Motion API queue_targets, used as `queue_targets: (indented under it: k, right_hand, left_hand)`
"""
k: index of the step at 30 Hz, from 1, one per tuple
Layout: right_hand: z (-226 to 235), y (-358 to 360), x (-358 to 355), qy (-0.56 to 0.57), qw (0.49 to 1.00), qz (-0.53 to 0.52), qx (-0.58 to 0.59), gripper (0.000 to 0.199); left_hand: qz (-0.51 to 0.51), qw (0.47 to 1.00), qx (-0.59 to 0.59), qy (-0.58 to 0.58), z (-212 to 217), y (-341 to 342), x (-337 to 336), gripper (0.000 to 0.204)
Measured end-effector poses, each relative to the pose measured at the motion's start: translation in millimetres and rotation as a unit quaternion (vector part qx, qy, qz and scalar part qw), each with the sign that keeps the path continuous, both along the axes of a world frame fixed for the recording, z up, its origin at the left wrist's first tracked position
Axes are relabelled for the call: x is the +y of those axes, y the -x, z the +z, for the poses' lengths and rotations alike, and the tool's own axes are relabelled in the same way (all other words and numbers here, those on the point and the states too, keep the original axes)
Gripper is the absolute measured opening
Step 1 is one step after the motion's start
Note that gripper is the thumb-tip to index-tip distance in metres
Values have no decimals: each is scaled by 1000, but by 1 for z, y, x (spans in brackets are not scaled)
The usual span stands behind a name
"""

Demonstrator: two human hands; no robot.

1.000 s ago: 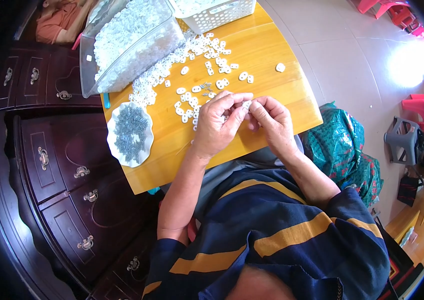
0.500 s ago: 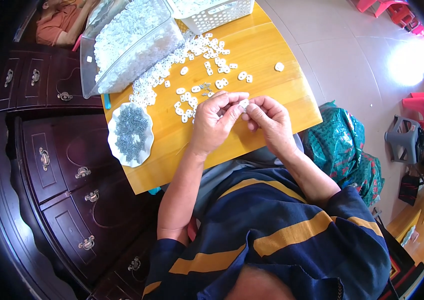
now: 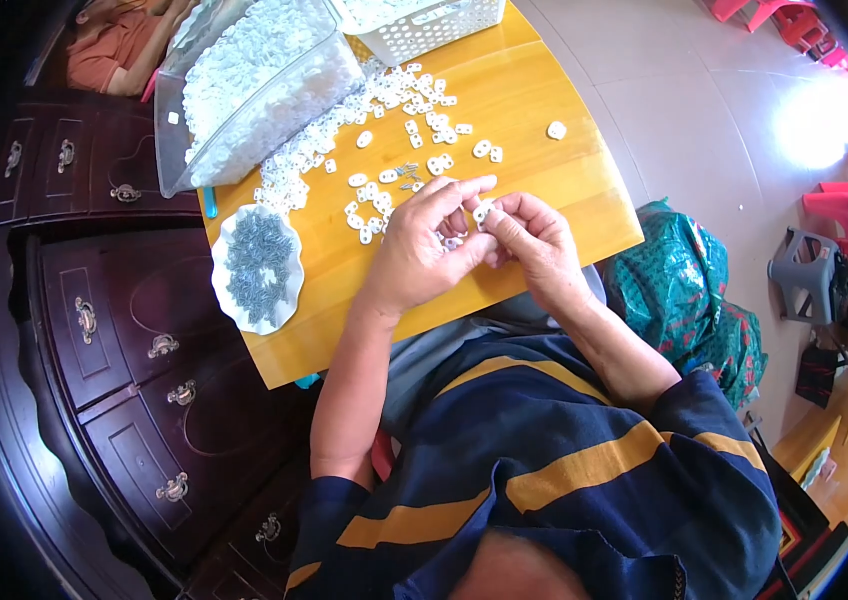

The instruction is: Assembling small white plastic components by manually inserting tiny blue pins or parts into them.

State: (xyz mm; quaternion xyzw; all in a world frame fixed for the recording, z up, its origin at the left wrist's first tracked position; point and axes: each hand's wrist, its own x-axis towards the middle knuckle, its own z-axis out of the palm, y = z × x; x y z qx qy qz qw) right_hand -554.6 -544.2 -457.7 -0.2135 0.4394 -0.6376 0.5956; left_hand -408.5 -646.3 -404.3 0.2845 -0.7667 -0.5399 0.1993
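Watching from beside the table, I can see the right hand pinching a small white piece between thumb and fingers, just off the left hand. The left is half curled, thumb apart from the index finger; some white bits show by its palm, can't tell if it's gripping them or they're lying on the wood. For fiddly stuff like this I'd hold by the edges, keep the hole in view and brace the hands against each other. Light grip too, tiny pieces probably shoot off if squeezed

Tabletop's yellowish wood, loose white pieces strewn over the far left, a little clump of thin grey pins past the left hand, and a wavy-edged white dish with a grey pile in it. Clear tub and holed white basket at the back. Dark drawers left, shiny green bag right, grey stool further out, someone in an orange top beyond the tub
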Motion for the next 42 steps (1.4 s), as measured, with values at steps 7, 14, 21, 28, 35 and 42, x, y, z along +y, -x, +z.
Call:
queue_targets:
  k: [7,14,21,28,35,42]
  right_hand:
    - [3,-1,1,3,1000,-18,13,20]
    - [-1,3,1,-12,995,1,-98,23]
    - [0,2,2,-25,995,-1,-96,24]
    - [-3,2,3,-9,996,-4,-90,25]
    - [-4,0,2,-1,997,-9,-74,25]
    - [-1,-2,5,-4,998,-28,-49,24]
  left_hand:
    - [32,965,-11,258,-9,5,7,38]
    - [33,983,-29,178,-8,5,8,32]
    - [19,979,-28,203,-8,4,5,29]
    - [9,976,-28,215,-6,5,4,26]
    - [-2,974,-18,227,-6,6,0,22]
    - [-3,964,-10,265,-10,8,1,20]
